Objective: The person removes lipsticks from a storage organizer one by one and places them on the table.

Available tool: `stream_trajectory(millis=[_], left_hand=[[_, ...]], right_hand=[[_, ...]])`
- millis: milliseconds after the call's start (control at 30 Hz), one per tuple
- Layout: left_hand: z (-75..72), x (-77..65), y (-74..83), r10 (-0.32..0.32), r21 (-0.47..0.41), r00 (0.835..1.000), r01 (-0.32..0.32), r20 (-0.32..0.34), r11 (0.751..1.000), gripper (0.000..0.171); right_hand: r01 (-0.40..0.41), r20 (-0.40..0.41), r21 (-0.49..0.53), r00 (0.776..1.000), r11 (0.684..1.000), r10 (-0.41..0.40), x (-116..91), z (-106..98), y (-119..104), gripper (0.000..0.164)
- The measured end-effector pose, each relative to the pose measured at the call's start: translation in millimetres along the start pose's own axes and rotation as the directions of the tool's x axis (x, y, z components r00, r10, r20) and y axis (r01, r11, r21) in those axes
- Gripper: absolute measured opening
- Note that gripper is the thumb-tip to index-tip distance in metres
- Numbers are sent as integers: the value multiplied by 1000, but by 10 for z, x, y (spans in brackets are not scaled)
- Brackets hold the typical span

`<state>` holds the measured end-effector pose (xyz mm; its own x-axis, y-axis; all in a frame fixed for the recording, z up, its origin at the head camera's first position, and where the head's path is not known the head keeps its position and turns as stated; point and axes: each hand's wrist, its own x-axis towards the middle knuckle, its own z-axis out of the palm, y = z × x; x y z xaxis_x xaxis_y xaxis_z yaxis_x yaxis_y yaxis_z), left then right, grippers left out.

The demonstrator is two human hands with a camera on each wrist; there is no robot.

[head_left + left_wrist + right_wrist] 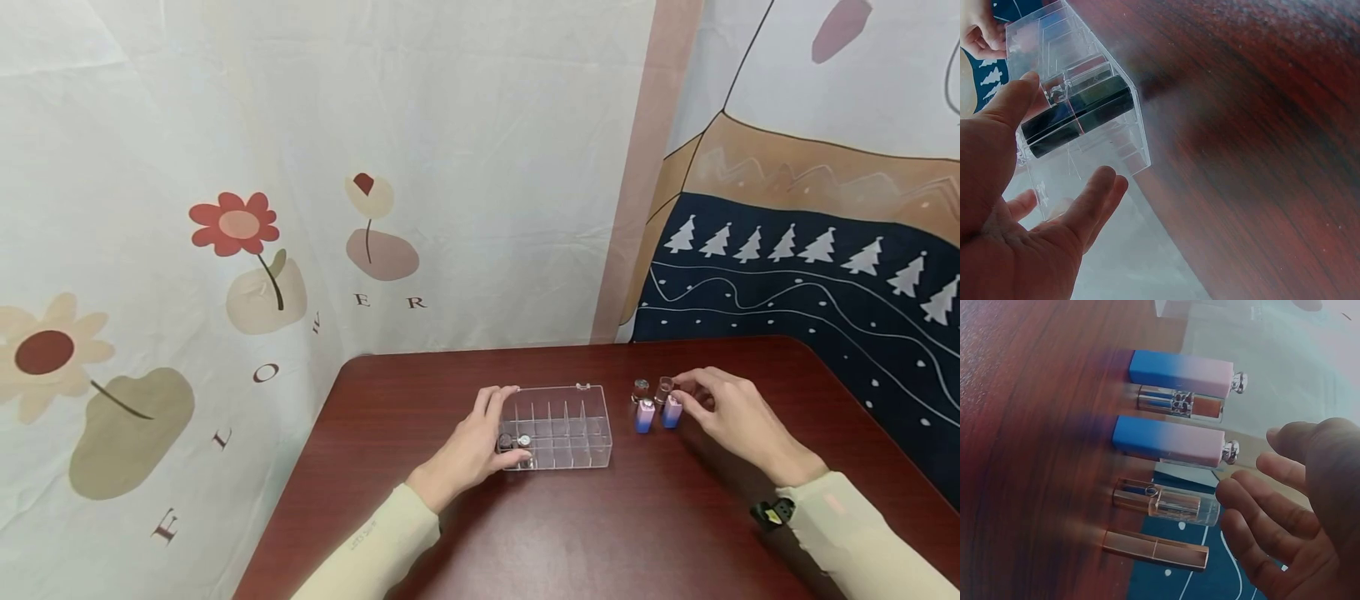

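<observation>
Closest in, pale sleeves [390, 537], with dark watch [771, 514] at right wrist. Next, left hand [465, 446] bracing left end of clear compartment box [577, 457] on the bench [600, 533], gripping with thumb at near edge and spread fingers reaching round toward far edge. Looks like thin hard plastic: probably light, stiff, quick to skid, maybe brittle at the dividers. Best held by outer walls near corners; avoid levering on partitions. Holds dark tubes [1079, 115] upright, side by side, at left end.

Farther out, right of box: left pink-and-blue tube [644, 417] and right pink-and-blue tube [672, 412], both upright on the bench. Likely rigid, small and light, slightly slick; take by flat sides, not by the little silver knob. Just beside, right hand [731, 417], with fingers loosely bent and parted from thumb, not visibly pinching anything.

Just behind the pair, left clear tube [1182, 405] and right clear tube [1166, 503], also upright. Near right fingertips at top of the latter; can't tell if touching. Probably smooth, hard-walled, easy to tip; pinch mid-body. Past those, gold tube [1155, 550], standing, hidden in head view; likely slippery with metallic finish, so grip low and square.

Farthest back, flower cloth [480, 167] and tree cloth [825, 312].
</observation>
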<state>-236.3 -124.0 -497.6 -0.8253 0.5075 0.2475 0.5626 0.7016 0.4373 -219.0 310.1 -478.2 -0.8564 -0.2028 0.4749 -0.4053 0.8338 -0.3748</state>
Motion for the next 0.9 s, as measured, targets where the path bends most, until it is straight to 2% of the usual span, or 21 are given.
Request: stream_trajectory(millis=[167,467,900], left_hand=[[8,-3,-9,4,-1,1000,-4,-4,1000,101],[10,-6,-15,5,-1,1000,-5,-4,1000,101],[1,-13,-9,0,-8,1000,0,0,1000,101]], right_hand=[[4,-23,-9,1000,1000,-4,8,-20,-54,27],[83,-101,-11,991,996,-84,54,23,-197,28],[131,-93,-14,987,991,-132,74,112,-425,32]])
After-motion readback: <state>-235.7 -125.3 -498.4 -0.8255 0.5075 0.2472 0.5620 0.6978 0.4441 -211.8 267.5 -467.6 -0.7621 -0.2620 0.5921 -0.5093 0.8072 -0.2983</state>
